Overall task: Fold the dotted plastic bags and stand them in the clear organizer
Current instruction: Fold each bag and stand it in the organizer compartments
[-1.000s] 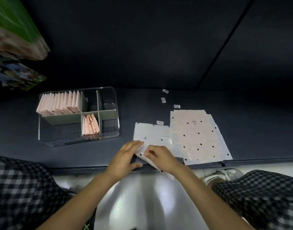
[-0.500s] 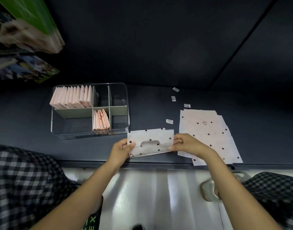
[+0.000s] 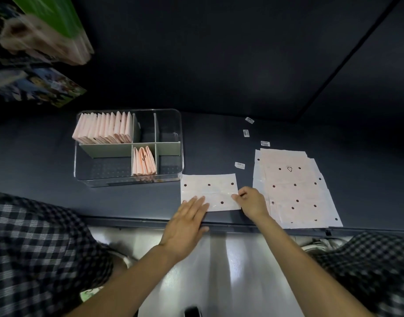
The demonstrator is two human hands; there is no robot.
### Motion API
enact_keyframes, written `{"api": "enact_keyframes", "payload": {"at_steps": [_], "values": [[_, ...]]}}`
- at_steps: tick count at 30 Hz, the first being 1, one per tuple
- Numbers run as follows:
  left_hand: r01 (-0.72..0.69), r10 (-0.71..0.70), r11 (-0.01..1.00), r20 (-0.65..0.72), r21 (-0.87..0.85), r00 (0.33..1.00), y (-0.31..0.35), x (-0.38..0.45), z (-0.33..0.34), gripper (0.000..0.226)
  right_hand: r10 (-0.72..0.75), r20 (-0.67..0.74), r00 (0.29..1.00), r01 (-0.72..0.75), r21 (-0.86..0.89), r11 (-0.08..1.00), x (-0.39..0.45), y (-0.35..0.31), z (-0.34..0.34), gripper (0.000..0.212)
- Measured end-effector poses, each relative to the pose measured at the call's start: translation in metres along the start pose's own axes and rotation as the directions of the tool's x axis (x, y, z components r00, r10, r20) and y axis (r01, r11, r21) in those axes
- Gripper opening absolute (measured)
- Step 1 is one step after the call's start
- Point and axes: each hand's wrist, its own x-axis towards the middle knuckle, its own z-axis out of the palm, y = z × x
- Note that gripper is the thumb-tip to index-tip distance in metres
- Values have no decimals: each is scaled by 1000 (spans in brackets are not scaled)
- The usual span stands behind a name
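Two organizer compartments at centre left are stocked with folded bags, one bag is pressed flat by the open left hand and pinched by the right hand, while a stack at right remains unfolded.

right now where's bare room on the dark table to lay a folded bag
Bare dark table left of the clear plastic organizer, and behind it. Crowded between the half-folded dotted bag and flat bag stack, where small white labels lie.
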Motion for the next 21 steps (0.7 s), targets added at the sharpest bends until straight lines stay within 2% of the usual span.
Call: {"api": "enact_keyframes", "payload": {"at_steps": [2,5,6,8,9,11,13,16,18,21], "values": [[-17,2,991,108,130,994,-3,-5,8,65,4,11,1000,-4,-9,1000,1,1,0,15],[-31,-9,974,176,222,984,-7,-10,13,67,-12,-31,999,12,-17,1000,-5,3,0,19],[-35,-9,971,179,236,984,-7,-11,14,67,-53,-102,993,48,-59,997,-9,4,-1,24],[-40,-5,967,174,252,985,-9,-11,16,67,-231,-237,944,193,-172,966,-19,4,-1,27],[-38,-5,968,172,250,985,-9,-10,16,67,-349,-237,907,303,-210,930,-23,4,-1,25],[-22,-17,974,166,224,986,-10,-9,15,67,-561,-114,820,520,-260,814,-31,6,2,21],[6,-38,983,168,182,985,-12,-6,11,64,-648,27,761,619,-326,714,-35,13,7,20],[40,-62,992,185,118,981,-15,0,3,55,-623,118,773,612,-397,684,-34,23,8,24],[47,-63,995,187,88,980,-18,5,-3,48,-657,131,743,635,-448,629,-34,25,4,27],[42,-54,996,147,78,988,-21,9,-8,43,-675,222,704,661,-552,508,-33,33,1,61]]}}
